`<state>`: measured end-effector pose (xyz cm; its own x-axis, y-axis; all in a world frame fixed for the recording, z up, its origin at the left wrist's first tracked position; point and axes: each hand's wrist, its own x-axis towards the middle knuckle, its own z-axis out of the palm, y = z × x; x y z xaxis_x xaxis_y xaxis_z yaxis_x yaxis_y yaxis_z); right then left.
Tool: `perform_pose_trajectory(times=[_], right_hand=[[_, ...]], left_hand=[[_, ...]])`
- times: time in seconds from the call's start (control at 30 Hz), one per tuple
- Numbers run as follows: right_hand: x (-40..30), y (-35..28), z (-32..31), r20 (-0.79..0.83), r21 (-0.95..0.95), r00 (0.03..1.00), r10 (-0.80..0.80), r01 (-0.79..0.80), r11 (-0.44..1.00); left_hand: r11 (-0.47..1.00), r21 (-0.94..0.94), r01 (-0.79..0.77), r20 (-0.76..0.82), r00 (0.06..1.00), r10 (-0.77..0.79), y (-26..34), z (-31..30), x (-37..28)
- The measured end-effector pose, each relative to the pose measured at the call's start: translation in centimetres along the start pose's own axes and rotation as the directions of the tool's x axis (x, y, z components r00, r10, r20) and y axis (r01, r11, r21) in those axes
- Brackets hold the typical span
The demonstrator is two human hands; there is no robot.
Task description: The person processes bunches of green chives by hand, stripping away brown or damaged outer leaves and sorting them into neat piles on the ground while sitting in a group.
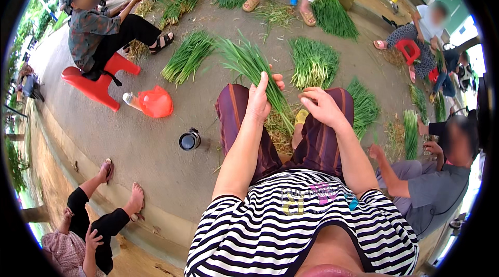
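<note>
My left hand (260, 99) grips a bunch of garlic chives (249, 60), with the green leaves fanned out away from me and the pale stem ends pointing down between my knees. My right hand (321, 105) hovers above my right knee, apart from the bunch. Its fingers are loosely bent, and no stem shows in them. Beyond my right hand lies a thick pile of chives (315, 60). A heap of trimmed leaves and straw (280, 131) covers the ground between my feet.
More chives lie at the left (189, 56) and beside my right knee (362, 105). A dark flask (190, 140) stands left of me, near a red plastic bag (156, 102) and a bottle (131, 100). A person sits on a red stool (101, 80); several others sit around.
</note>
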<state>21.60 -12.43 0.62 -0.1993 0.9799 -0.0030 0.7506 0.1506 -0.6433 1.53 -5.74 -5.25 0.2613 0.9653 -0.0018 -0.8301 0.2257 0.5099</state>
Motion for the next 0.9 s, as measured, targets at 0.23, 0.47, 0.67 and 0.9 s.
perform_pose_trajectory(times=[0.23, 0.47, 0.67, 0.9], right_hand=[[1.2, 1.0, 3.2, -0.049, 0.259, 0.996, 0.074, -0.059, 0.964], [1.7, -0.7, 4.6, 0.452, 0.648, 0.886, 0.101, -0.404, 0.646], [0.8, -2.0, 5.9, 0.571, 0.737, 0.817, 0.080, -0.553, 0.389], [2.7, -0.9, 5.0, 0.532, 0.750, 0.823, 0.197, -0.567, 0.341]], left_hand=[[0.987, -0.153, 0.043, 0.031, 0.999, -0.039, 0.3, -0.2, 0.3], [0.969, -0.237, 0.065, 0.084, 0.995, -0.046, 0.2, -0.3, 0.3], [0.972, -0.203, 0.119, 0.065, 0.992, -0.108, -0.5, -0.1, 0.1], [0.947, 0.023, 0.321, -0.046, 0.946, -0.320, -1.9, -4.0, 0.8]])
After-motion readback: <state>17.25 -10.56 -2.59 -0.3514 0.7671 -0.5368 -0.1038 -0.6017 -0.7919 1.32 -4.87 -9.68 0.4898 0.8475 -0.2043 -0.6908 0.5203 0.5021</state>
